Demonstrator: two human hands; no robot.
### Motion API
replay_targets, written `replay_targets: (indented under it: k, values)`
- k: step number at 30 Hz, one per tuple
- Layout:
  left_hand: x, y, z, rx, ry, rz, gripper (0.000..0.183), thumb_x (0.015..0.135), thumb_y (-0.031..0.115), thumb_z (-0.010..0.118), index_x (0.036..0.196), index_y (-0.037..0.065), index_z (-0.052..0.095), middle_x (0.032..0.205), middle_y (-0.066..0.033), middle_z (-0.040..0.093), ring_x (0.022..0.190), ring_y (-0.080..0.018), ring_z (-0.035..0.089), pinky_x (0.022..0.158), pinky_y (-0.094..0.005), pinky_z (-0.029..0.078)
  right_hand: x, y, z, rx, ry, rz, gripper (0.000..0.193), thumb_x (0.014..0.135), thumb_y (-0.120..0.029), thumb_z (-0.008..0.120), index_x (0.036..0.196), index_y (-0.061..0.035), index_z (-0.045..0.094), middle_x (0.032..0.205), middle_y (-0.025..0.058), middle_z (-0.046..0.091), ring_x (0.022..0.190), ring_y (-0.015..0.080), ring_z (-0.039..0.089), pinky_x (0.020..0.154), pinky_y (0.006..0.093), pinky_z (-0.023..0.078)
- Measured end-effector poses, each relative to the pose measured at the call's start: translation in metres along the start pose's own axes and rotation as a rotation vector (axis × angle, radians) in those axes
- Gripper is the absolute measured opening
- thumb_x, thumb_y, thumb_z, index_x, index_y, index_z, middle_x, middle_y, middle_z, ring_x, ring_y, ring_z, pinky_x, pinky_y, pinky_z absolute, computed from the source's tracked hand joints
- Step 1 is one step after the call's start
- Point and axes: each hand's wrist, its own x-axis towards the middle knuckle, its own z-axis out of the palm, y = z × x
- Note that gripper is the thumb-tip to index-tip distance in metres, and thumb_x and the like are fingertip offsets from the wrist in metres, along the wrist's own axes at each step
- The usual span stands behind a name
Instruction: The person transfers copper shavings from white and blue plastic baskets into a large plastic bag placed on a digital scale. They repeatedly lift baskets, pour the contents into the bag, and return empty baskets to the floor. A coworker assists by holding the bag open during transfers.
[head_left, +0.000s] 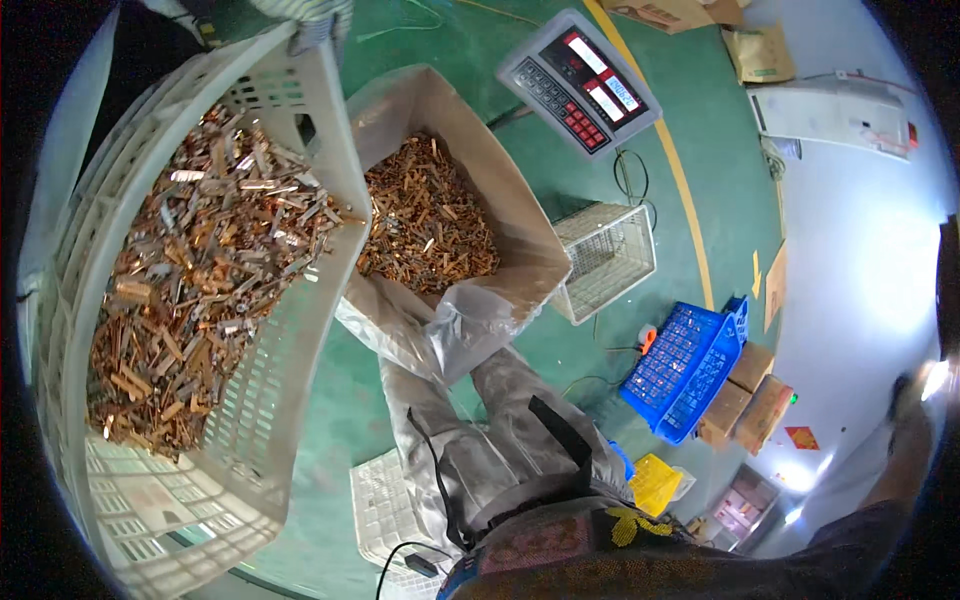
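A large pale plastic basket (325, 215) tilts at the left, heaped with small copper-coloured metal pieces (215, 260). Its corner hangs over the near left side of a lined cardboard box (510, 205), which holds similar metal pieces (430, 220). Clear plastic lining spills over the box's near edge, by my legs. A co-worker's striped gloved hand (320, 18) is at the basket's far rim. My right hand (908, 395) is raised at the right rim of the picture, away from the basket; its fingers are dark and indistinct. My left hand is out of sight.
A counting scale (580, 85) with lit displays stands beyond the box. Right of the box are a white basket (608, 260), a blue crate (685, 365) and cardboard boxes (745, 400). A white crate (385, 500) sits by my legs. Cables cross the green floor.
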Motion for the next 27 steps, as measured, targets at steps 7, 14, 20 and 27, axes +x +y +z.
replay_targets:
  k: [7, 14, 20, 27]
  values:
    - [-0.021, -0.030, -0.038, 0.338, -0.015, -0.247, 0.032, 0.093, 0.022, 0.053, 0.121, 0.008, 0.056, 0.102, -0.0184, 0.067, 0.092, -0.0294, 0.067, 0.082, -0.0376, 0.053, 0.065, -0.066, -0.244, -0.557, 1.007, -0.235, 0.029, 0.081, -0.027, 0.060, 0.099, -0.0048, 0.065, 0.097, 0.0153, 0.064, 0.091, 0.0316, 0.063, 0.078, 0.0442, 0.051]
    - [0.034, 0.036, -0.126, 0.516, 0.404, -0.090, 0.034, 0.091, 0.026, 0.055, 0.120, 0.009, 0.057, 0.099, -0.0204, 0.067, 0.090, -0.0351, 0.066, 0.078, -0.0418, 0.052, 0.412, -0.106, -0.191, -0.624, 0.566, -0.324, 0.030, 0.083, -0.021, 0.061, 0.109, -0.0051, 0.064, 0.114, 0.0172, 0.060, 0.106, 0.0321, 0.059, 0.087, 0.0442, 0.050]
    - [0.150, 0.138, -0.145, 0.212, 0.578, 0.289, 0.035, 0.092, 0.014, 0.059, 0.125, 0.005, 0.053, 0.097, -0.0114, 0.068, 0.086, -0.0189, 0.065, 0.077, -0.0310, 0.052, 0.596, -0.034, -0.176, -0.786, 0.570, 0.137, 0.062, 0.091, -0.028, 0.058, 0.147, -0.0115, 0.035, 0.155, 0.0106, 0.027, 0.141, 0.0340, 0.028, 0.114, 0.0471, 0.022]
    - [0.240, 0.165, -0.112, 0.039, 0.393, 0.334, 0.033, 0.093, 0.012, 0.060, 0.125, 0.003, 0.053, 0.104, -0.0105, 0.067, 0.093, -0.0164, 0.065, 0.081, -0.0300, 0.052, 0.722, -0.004, -0.161, -1.174, 0.435, 0.290, 0.065, 0.092, -0.031, 0.055, 0.150, -0.0131, 0.031, 0.159, 0.0054, 0.020, 0.145, 0.0344, 0.016, 0.115, 0.0570, -0.002]
